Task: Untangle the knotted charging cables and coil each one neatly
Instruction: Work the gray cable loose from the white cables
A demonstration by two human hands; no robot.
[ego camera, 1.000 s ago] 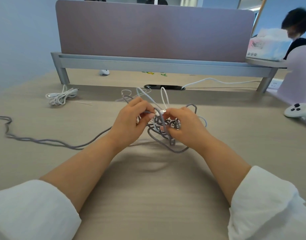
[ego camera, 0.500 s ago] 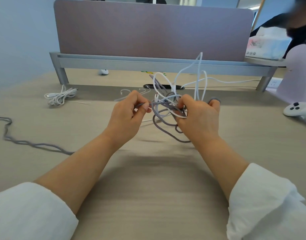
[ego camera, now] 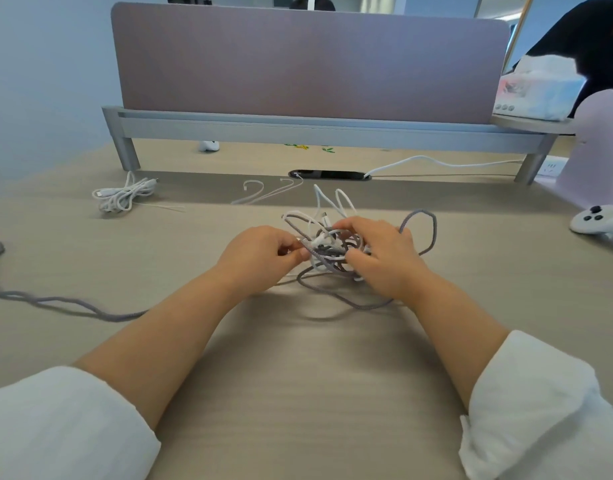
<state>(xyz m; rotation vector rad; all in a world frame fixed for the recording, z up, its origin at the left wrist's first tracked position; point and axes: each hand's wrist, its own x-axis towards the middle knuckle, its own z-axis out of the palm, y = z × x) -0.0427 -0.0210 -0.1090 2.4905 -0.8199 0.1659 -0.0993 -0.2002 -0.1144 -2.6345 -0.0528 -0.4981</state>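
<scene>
The left hand [ego camera: 260,259] pinches a strand at the edge of the cable tangle [ego camera: 329,249]; the right hand [ego camera: 384,259] grips into it on the desk [ego camera: 298,375]. A grey cable [ego camera: 73,305] trails left; a white bundle [ego camera: 119,199] lies beyond. Print on the tissue pack [ego camera: 537,88] is too blurred to read.

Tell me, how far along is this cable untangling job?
Done, it seems: one white cable bundle lies gathered at the far left. In hand: the left hand pinches a strand of the grey-and-white tangle, which the right hand grips. Left: the tangle is knotted, and a length of grey cable trails uncoiled across the table.
</scene>
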